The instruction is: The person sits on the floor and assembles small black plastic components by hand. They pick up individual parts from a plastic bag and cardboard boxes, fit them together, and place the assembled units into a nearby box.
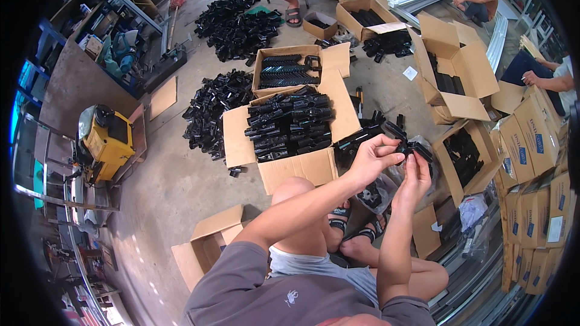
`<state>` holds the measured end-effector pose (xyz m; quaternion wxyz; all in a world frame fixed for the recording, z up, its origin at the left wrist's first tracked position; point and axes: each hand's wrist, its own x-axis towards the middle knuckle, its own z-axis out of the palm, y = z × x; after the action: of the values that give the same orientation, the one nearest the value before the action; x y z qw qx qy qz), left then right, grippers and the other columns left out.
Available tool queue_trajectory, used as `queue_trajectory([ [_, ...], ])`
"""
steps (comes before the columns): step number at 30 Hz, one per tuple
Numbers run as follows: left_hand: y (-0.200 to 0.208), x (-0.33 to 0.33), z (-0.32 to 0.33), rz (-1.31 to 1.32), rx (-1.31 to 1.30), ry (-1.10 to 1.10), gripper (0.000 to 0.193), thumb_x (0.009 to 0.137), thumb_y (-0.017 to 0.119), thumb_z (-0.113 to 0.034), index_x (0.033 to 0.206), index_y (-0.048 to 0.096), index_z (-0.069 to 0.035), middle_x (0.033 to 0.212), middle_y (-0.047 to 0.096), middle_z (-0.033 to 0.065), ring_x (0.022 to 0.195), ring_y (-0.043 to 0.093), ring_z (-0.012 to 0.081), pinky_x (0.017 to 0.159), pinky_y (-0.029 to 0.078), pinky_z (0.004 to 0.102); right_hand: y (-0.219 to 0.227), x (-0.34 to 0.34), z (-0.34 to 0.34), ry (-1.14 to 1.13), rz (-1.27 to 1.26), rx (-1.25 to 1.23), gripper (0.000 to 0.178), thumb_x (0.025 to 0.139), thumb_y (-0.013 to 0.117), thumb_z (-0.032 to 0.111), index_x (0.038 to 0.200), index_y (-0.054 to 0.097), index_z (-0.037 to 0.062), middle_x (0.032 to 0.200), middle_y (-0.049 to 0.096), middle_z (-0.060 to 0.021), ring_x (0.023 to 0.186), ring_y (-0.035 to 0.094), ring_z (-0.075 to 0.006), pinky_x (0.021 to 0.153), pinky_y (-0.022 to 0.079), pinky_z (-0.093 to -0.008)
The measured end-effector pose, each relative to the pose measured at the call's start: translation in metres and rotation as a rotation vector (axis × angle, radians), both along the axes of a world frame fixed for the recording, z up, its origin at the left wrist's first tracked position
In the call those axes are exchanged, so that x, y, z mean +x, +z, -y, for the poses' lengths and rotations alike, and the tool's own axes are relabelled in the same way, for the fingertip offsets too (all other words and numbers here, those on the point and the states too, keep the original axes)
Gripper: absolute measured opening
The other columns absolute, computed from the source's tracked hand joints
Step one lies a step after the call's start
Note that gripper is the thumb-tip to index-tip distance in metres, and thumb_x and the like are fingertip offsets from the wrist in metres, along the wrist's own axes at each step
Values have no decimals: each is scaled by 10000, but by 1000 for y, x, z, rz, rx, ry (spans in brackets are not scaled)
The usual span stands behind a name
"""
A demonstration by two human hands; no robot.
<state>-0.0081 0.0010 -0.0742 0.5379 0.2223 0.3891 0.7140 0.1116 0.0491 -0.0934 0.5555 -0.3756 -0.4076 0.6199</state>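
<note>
Both my hands are raised in front of me on the right, fingers pinched round a small glossy black bracket-like part (418, 148). My left hand (376, 160) grips it from the left with thumb and forefinger. From below, my right hand (413, 182) holds it between thumb and fingertips. The fingers partly hide the part, so its exact kind does not show. Just left of my hands, an open cardboard box (299, 168) is heaped with similar black parts (289, 122). More loose black pieces and clear plastic bags (376, 196) lie below my hands, by my sandalled feet.
Piles of black parts (235, 27) cover the floor at the far left. Several open cartons, including a tall one (450, 60), stand around. A yellow machine (109, 142) is at the left. Stacked boxes (531, 139) line the right. Other people sit at the back and right.
</note>
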Motion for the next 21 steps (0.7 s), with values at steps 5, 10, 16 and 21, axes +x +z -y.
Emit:
queue_trajectory([
  [5, 0, -1, -1, -59, 26, 2, 220, 902, 685, 55, 1087, 599, -28, 1021, 732, 68, 957, 663, 87, 878, 534, 252, 0, 1, -2, 3, 2, 14, 208, 937, 670, 22, 1139, 670, -24, 1121, 687, -85, 1023, 633, -140, 943, 488, -277],
  [10, 4, 0, -1, -25, -14, -6, 227, 904, 688, 45, 1103, 600, -19, 1018, 735, 77, 956, 661, 87, 880, 531, 251, -5, 3, -5, 35, -48, -9, 219, 943, 670, 44, 1149, 656, -29, 1131, 676, -87, 1042, 621, -141, 949, 475, -284],
  [16, -2, 1, -1, -60, 22, 13, 242, 896, 693, 48, 1113, 600, -6, 1008, 723, 67, 937, 658, 87, 870, 529, 248, -1, 2, -2, 32, -9, -15, 197, 956, 657, 64, 1137, 656, -15, 1110, 675, -76, 1034, 616, -142, 912, 482, -277],
  [21, -1, 2, -1, -61, 48, 4, 238, 887, 687, 69, 1102, 609, 1, 1072, 734, 128, 968, 652, 103, 879, 518, 275, 4, 1, 0, 38, -35, -14, 162, 967, 647, 83, 1110, 658, 7, 1098, 679, -65, 992, 621, -130, 875, 488, -279],
])
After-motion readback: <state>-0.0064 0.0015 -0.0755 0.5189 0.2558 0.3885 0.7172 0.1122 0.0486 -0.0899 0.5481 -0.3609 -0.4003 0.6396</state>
